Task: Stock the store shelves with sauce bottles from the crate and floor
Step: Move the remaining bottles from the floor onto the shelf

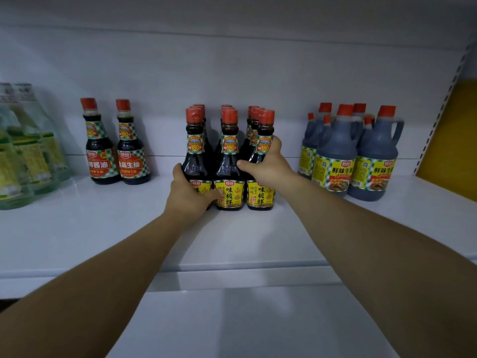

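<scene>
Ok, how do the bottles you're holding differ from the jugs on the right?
The bottles are slim with no handle; the jugs are wider with side handles. The bottles stand in three neat rows; the jugs cluster loosely. The left hand and right hand grip front bottles; nothing touches the jugs. Both have red caps, dark sauce and yellow labels.

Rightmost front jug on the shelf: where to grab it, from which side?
Take the jug by its loop handle, coming from the front right. The handle sticks out on the jug's right, where the shelf is bare; its left side is packed against the next jug, and the body looks too wide to wrap.
</scene>
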Tool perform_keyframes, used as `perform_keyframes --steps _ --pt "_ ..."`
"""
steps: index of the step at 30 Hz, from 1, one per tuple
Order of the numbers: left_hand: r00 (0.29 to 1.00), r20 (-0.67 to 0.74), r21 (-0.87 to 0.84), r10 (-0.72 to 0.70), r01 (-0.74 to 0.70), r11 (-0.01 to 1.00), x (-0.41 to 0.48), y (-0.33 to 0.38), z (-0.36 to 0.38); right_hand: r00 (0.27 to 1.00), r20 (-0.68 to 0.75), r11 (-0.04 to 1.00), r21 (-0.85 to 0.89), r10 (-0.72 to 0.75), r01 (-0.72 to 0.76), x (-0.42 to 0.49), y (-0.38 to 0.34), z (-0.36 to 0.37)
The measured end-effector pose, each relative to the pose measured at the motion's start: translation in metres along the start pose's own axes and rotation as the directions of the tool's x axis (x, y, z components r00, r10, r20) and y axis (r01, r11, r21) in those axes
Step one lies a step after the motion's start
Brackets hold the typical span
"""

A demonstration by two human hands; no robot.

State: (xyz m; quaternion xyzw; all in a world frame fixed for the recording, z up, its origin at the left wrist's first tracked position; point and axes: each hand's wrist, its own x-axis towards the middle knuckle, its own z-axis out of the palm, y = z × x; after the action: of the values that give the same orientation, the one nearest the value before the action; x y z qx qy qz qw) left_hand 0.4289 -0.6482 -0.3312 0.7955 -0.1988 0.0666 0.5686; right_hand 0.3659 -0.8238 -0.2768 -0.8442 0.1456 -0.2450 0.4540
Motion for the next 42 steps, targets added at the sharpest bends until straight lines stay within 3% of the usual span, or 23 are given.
perform_keyframes --steps 5,9,15,17,21,27,32,38,42 --pt "0.993 -0.114 0.133 0.018 -0.002 0.991 0.003 -0.008 0.008 0.999 -0.044 1.000 0.010 -0.025 0.025 0.004 0.007 0.004" --pt "0.992 -0.123 0.158 0.017 0.003 0.987 0.001 -0.008 0.010 0.998 -0.056 1.000 0.016 -0.017 0.017 0.004 0.010 0.006" --pt "0.997 0.056 0.107 -0.055 0.049 0.993 -0.004 0.002 -0.010 0.998 -0.062 0.998 -0.053 0.021 -0.024 -0.008 -0.005 -0.002" --pt "0.986 0.124 0.191 -0.108 0.083 0.978 -0.010 0.008 -0.026 0.994 -0.107 0.993 -0.115 -0.004 -0.008 -0.017 -0.017 -0.007" --pt "0.934 0.296 0.408 -0.201 0.067 0.910 -0.031 0.023 -0.069 0.972 -0.134 0.927 -0.351 -0.193 0.135 -0.039 -0.048 -0.009" --pt "0.924 0.328 0.560 -0.195 -0.024 0.828 -0.076 0.045 -0.144 0.943 0.083 0.794 -0.519 -0.321 0.316 -0.081 -0.113 0.020" --pt "0.937 0.266 0.663 -0.227 -0.007 0.748 -0.127 0.047 -0.215 0.889 0.281 0.757 -0.468 -0.362 0.456 -0.125 -0.163 0.071" --pt "0.934 0.136 0.758 -0.329 0.116 0.641 -0.189 0.030 -0.292 0.766 0.494 0.694 -0.375 -0.412 0.615 -0.174 -0.206 0.150" --pt "0.901 0.008 0.758 -0.433 0.277 0.590 -0.234 0.010 -0.331 0.652 0.632 0.660 -0.282 -0.418 0.697 -0.203 -0.227 0.201"
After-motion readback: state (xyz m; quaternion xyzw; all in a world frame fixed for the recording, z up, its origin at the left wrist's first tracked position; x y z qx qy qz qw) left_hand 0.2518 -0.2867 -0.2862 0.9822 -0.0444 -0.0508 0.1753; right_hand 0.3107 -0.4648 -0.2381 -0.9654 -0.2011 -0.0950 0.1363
